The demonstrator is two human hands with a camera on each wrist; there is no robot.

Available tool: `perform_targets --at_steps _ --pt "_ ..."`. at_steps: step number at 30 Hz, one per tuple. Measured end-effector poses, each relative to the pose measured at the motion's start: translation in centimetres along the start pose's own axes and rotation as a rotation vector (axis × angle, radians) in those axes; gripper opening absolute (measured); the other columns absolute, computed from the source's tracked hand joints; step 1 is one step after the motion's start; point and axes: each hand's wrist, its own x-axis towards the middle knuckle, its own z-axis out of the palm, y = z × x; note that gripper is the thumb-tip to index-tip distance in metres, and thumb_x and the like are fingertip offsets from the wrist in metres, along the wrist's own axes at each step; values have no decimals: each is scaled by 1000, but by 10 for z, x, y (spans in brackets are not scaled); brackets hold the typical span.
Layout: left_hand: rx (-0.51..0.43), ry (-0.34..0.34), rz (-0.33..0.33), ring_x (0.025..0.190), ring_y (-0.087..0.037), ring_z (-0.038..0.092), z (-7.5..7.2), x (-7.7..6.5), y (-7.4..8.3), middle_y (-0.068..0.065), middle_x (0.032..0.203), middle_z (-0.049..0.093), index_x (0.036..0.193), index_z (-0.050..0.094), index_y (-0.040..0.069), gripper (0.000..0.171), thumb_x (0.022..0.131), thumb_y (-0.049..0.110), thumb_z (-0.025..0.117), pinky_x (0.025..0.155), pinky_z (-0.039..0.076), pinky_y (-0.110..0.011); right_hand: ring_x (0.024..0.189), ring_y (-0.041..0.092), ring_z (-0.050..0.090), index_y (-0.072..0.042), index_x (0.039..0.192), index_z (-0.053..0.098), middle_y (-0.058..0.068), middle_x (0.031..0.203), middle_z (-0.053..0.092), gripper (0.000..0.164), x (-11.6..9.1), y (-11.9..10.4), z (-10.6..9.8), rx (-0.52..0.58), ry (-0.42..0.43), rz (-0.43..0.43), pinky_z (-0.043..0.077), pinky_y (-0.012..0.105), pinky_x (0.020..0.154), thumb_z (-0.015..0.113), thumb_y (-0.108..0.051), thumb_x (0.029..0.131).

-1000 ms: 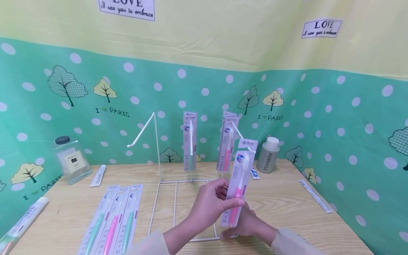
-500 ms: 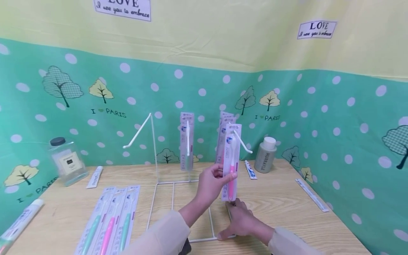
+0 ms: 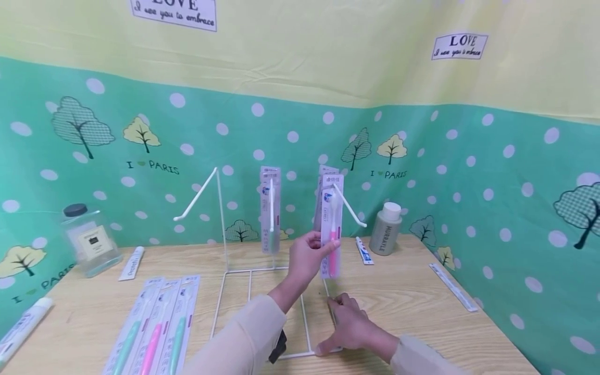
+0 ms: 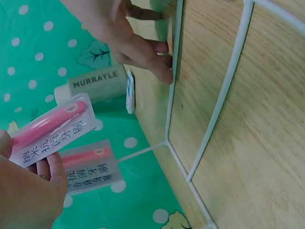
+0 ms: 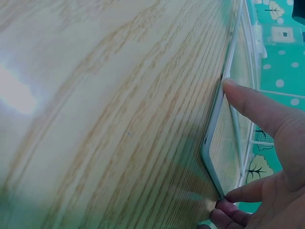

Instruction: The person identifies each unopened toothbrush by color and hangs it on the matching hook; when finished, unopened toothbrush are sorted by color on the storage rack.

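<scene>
A packaged pink toothbrush [image 3: 332,229] hangs upright on the right arm of a white wire display rack [image 3: 227,224]. My left hand [image 3: 307,259] pinches the lower part of its pack between thumb and fingers. Behind it on the same arm is another toothbrush pack [image 4: 93,167], partly hidden. Packed toothbrushes [image 3: 271,213] also hang on the middle arm, while the left arm is bare. My right hand [image 3: 351,324] holds the front right corner of the rack's base, thumb on the front bar [image 5: 217,112] and fingertips at the side bar.
Several packed toothbrushes [image 3: 152,328] lie side by side left of the rack. Around the table stand a glass bottle [image 3: 92,245] and a grey bottle [image 3: 386,229]. Toothpaste tubes [image 3: 132,263] and a flat narrow pack [image 3: 452,287] lie nearby. A patterned cloth hangs behind.
My left hand has moved the pink toothbrush pack back along the right arm, from its tip toward the packs behind. My right hand has stayed at the rack's base corner.
</scene>
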Motion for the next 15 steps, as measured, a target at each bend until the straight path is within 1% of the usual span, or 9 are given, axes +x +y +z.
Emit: perform_targets --at_steps 5,9,12,15 --pt "11 16 -8 79 -15 63 -1 4 -3 -2 86 67 98 64 10 36 74 35 73 73 54 -32 111 36 38 6 134 38 18 122 41 113 1 -2 1 15 -17 24 38 57 87 83 -52 48" --pt "22 15 10 81 -17 63 -4 9 -10 -4 89 67 102 63 9 40 74 36 73 74 53 -33 113 36 37 6 134 37 19 124 40 113 1 -3 1 19 -25 29 38 57 88 83 -52 49" --pt "29 5 20 82 -17 63 -7 10 -14 -5 91 66 105 62 9 42 76 37 71 74 53 -33 114 37 37 6 134 37 19 125 40 113 0 -3 1 10 -23 21 38 57 88 83 -53 49" --pt "29 -9 23 84 -19 63 -13 6 -16 -7 93 66 107 60 7 42 77 35 71 74 54 -33 114 38 37 6 134 36 19 125 40 113 -2 -2 0 7 -18 14 38 57 88 82 -53 50"
